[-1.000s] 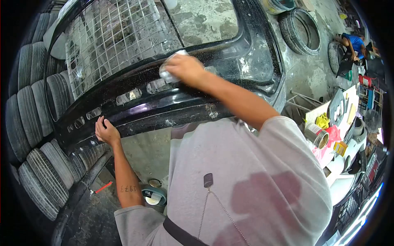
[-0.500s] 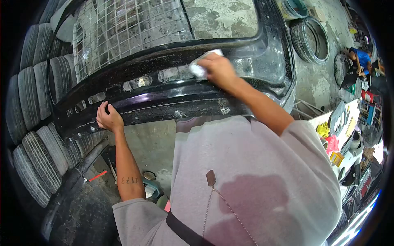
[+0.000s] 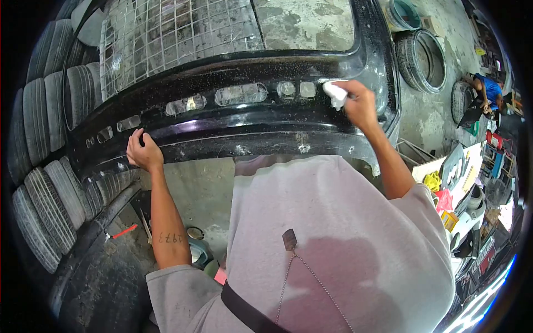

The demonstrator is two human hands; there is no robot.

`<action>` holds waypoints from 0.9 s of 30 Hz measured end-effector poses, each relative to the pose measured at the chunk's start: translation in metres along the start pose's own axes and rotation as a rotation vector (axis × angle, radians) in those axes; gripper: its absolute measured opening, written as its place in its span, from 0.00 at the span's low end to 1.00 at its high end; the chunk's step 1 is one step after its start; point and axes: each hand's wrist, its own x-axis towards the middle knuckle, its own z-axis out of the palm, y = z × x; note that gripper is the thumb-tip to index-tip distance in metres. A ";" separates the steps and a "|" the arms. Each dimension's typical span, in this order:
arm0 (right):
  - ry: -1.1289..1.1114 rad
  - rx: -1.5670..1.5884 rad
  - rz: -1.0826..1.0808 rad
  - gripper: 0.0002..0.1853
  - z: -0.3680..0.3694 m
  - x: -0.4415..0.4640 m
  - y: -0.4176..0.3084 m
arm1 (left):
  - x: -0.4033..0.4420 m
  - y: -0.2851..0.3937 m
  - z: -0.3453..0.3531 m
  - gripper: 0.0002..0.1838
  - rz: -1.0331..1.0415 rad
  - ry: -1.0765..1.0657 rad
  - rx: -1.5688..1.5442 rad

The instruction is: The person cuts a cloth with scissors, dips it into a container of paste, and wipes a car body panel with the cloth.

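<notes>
A long black car bumper (image 3: 222,119) with several cut-out slots lies across in front of my body. My left hand (image 3: 144,150) grips its near edge on the left, fingers curled over the rim. Toward the bumper's right end, my right hand (image 3: 362,105) is closed on a crumpled white cloth (image 3: 335,93), which rests against the black surface just right of two small square openings. Whitish scuffs and specks mark the bumper. Part of the cloth is hidden under my fingers.
Stacked tires (image 3: 41,127) stand along the left. A wire grid (image 3: 177,39) lies beyond the bumper. At the right are a loose tire (image 3: 422,61), a green bucket (image 3: 404,14) and a crouching person (image 3: 488,91) in blue. A red-handled tool (image 3: 125,231) lies lower left.
My right hand has slid the white cloth rightward along the bumper, uncovering the two small openings. My left hand keeps its hold on the near edge.
</notes>
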 end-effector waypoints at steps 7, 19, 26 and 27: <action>-0.271 -0.227 -0.548 0.14 0.114 0.046 -0.054 | 0.001 -0.004 0.004 0.13 -0.013 -0.016 0.012; -0.409 -0.254 -0.255 0.22 0.028 -0.009 -0.019 | 0.000 0.003 0.000 0.13 -0.029 0.010 -0.019; -0.326 -0.270 -0.444 0.08 0.085 0.032 -0.044 | -0.001 0.004 -0.001 0.13 -0.015 0.025 -0.013; -0.320 -0.283 -0.451 0.08 0.096 0.040 -0.046 | 0.000 0.004 -0.001 0.13 -0.035 0.011 -0.014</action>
